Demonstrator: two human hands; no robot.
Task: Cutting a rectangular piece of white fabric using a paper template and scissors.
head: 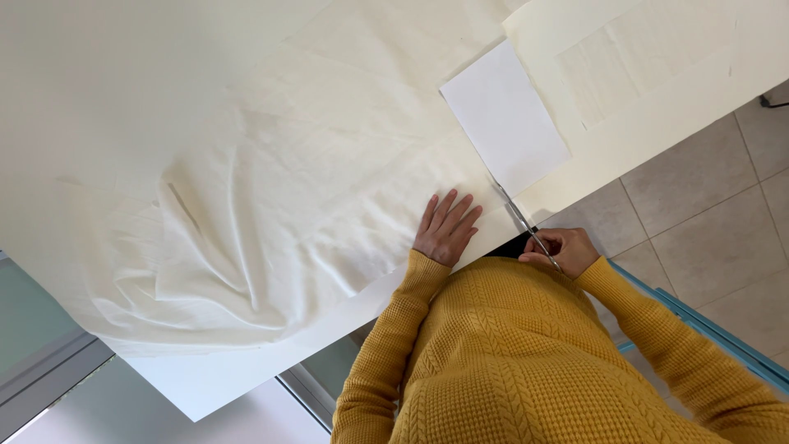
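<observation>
Overhead view of a cutting table. The right hand is closed around the handles of a pair of scissors, fingers curled through the loops (the handles themselves are largely hidden by the hand). The scissors are slim and metallic; their long axis runs from the hand toward 11 o'clock, with the tips lying at the lower corner of a white paper sheet. The blades appear only slightly parted. The left hand lies flat, fingers spread and empty, pressing cream fabric at 9 o'clock of the scissors. The fabric, wrinkled toward 8 o'clock, covers a pale table. Grey floor tiles lie at 3 o'clock.
</observation>
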